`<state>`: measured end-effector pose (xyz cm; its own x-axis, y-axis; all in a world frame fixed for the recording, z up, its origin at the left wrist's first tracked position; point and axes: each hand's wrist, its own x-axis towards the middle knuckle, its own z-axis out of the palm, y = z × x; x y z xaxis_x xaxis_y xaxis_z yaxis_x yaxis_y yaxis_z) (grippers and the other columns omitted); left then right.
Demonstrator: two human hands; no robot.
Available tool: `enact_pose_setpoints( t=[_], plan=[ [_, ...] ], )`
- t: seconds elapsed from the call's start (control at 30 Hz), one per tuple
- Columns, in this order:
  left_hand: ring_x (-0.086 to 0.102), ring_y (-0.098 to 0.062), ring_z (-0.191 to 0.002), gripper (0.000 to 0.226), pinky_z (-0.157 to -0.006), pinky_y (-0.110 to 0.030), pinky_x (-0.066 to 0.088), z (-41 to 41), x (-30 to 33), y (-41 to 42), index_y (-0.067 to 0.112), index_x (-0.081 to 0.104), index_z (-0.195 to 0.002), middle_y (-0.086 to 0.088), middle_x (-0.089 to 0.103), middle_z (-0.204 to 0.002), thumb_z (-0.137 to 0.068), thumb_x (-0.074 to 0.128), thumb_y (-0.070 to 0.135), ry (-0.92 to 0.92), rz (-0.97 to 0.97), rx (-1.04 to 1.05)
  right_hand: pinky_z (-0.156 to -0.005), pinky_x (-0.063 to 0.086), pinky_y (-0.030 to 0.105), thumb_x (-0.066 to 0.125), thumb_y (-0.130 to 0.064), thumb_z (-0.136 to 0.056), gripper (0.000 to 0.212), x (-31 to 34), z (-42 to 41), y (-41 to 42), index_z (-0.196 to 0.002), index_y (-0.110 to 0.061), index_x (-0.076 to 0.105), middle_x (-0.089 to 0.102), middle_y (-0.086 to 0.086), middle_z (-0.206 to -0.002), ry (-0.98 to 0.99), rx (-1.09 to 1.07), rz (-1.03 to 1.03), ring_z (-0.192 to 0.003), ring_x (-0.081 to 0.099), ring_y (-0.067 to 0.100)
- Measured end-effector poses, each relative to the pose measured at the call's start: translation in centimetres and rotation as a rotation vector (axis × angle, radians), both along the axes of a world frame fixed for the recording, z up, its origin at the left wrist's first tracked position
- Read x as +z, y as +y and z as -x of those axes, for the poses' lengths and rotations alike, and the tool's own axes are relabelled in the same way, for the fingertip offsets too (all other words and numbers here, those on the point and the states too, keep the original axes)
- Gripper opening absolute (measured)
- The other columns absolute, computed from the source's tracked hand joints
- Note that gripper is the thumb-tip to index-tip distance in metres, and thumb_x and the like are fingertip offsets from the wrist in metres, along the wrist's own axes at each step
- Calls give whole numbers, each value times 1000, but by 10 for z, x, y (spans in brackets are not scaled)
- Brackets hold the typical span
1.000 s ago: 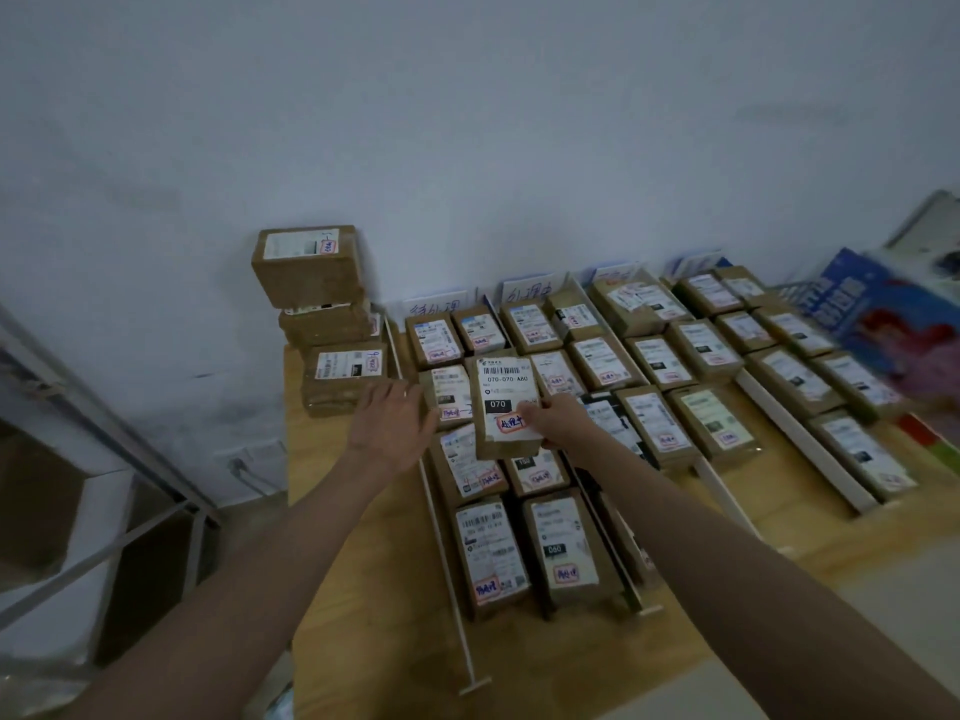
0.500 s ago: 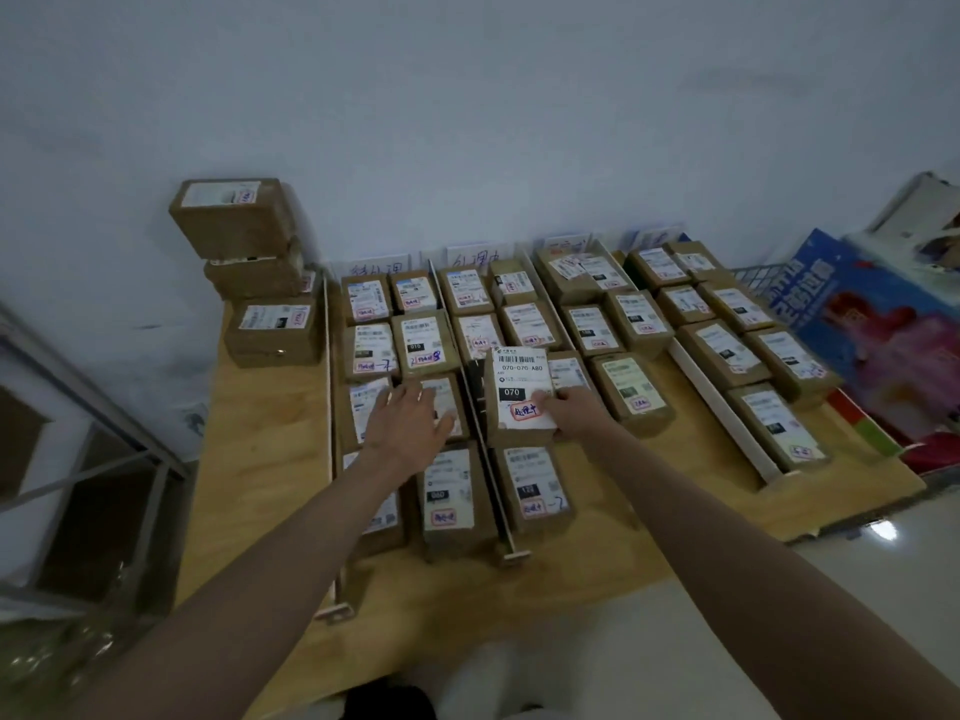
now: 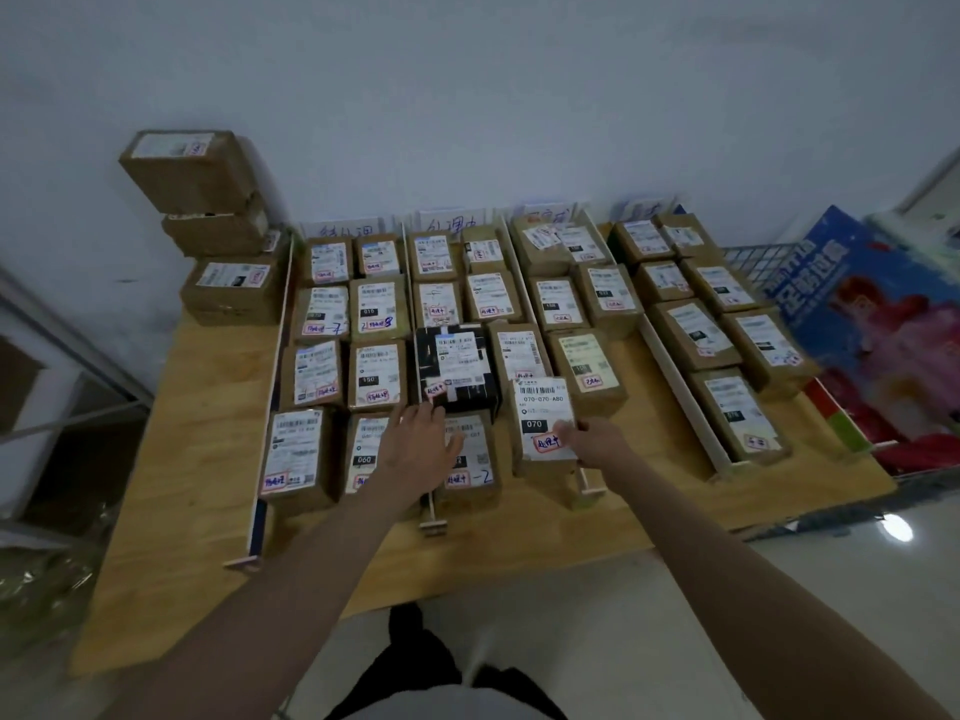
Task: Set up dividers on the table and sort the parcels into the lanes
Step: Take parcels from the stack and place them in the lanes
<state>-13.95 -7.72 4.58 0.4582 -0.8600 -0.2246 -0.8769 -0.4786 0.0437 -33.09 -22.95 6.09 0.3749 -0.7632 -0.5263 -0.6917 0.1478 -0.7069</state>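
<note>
Right grip [image 3: 592,439]: I'm pinching the 070 parcel [image 3: 543,423] by its near-right corner.
Parcel: front of second lane, long axis toward the wall.
Left grip [image 3: 421,444]: released, flat on neighbouring parcels, just left.

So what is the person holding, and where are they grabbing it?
The right hand holds the brown parcel marked 070 by its near right corner. The left hand holds nothing; it lies flat over other parcels.

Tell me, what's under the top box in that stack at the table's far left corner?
Under the top box sit two more brown boxes: a middle one and a bottom one. Anything behind the stack is hidden.
</note>
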Motion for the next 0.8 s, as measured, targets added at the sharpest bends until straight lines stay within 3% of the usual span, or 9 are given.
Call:
enact_pose_setpoints(
  t=[0.23, 0.33, 0.53, 0.67, 0.8],
  plan=[
    [42, -26, -134, 57, -119, -41, 23, 5, -27, -14, 12, 41, -144, -7, 49, -141, -102, 30, 49, 24, -2, 8, -90, 55, 38, 56, -22, -100, 31, -33, -4, -15, -117, 2, 67, 71, 17, -113, 65, 25, -27, -103, 68, 27],
    [45, -24, -132, 54, -119, -42, 23, 1, -37, -21, 14, 43, -141, -6, 51, -139, -102, 32, 49, 34, 2, 11, -95, 54, 42, 55, -21, -100, 30, -49, -8, -20, -117, 1, 66, 71, 17, -113, 104, 48, -51, -104, 68, 28],
    [40, -23, -136, 56, -121, -51, 4, 1, -60, -28, 13, 44, -141, -9, 41, -147, -101, 29, 50, 19, -71, -5, -93, 55, 42, 53, -22, -101, 33, -74, -23, -29, -119, 4, 62, 68, 19, -115, 196, 82, -84, -105, 67, 30],
    [38, -23, -136, 55, -121, -49, 8, 1, -67, -28, 14, 46, -139, -7, 41, -144, -100, 31, 50, 22, -56, -9, -75, 52, 31, 51, -22, -102, 30, -84, -31, -33, -115, 3, 63, 69, 18, -113, 258, 126, -67, -101, 68, 29],
    [40, -22, -131, 51, -121, -45, 13, 0, -69, -30, 16, 46, -137, -4, 42, -141, -101, 33, 49, 51, -27, -3, -70, 48, 29, 51, -19, -102, 28, -90, -37, -37, -114, 3, 63, 69, 18, -113, 295, 143, -60, -92, 65, 26]
  ],
)
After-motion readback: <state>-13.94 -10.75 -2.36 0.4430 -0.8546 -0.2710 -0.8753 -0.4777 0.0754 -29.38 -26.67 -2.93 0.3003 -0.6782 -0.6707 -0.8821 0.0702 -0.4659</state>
